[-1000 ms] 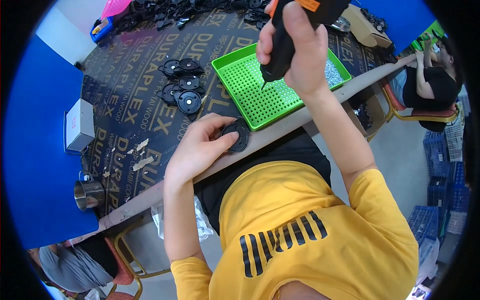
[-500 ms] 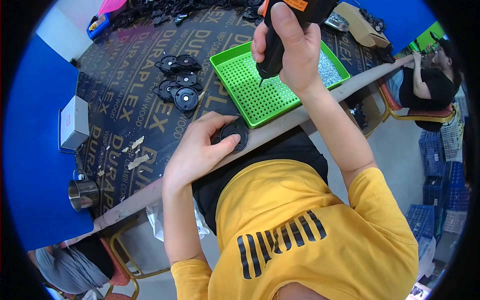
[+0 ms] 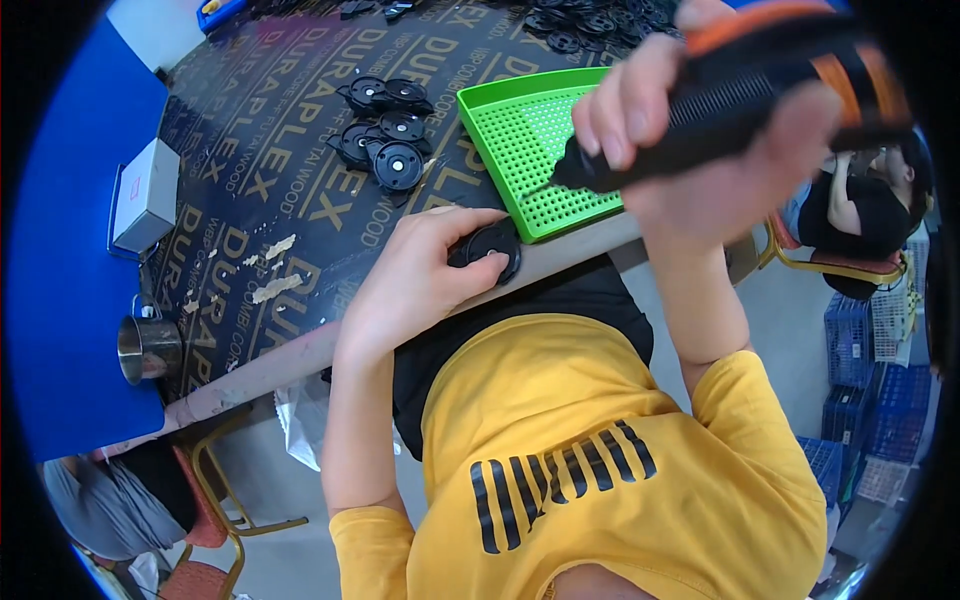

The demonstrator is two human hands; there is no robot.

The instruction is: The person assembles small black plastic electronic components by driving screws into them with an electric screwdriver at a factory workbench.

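Observation:
My left hand (image 3: 405,275) presses a round black plastic part (image 3: 494,248) at the table's near edge, thumb on top and fingers curled round its far side. My right hand (image 3: 695,208) is wrapped round a black and orange electric screwdriver (image 3: 700,115), blurred by motion. The tool lies nearly level over the green perforated tray (image 3: 487,150), its thin bit pointing left, apart from the black part. Hand and tool hide the tray's right side. Several similar round black parts (image 3: 398,165) lie in a cluster beyond my left hand.
A heap of black parts (image 3: 590,22) lies at the far side. To the left are a white box (image 3: 146,195) and a metal cup (image 3: 150,348) by a blue partition (image 3: 70,250). Another person (image 3: 860,205) sits at right; a seated person's legs (image 3: 120,510) show lower left.
The electric screwdriver has swung from upright to nearly level, its body moving right. My left hand still holds the black part. The whole view has shifted slightly.

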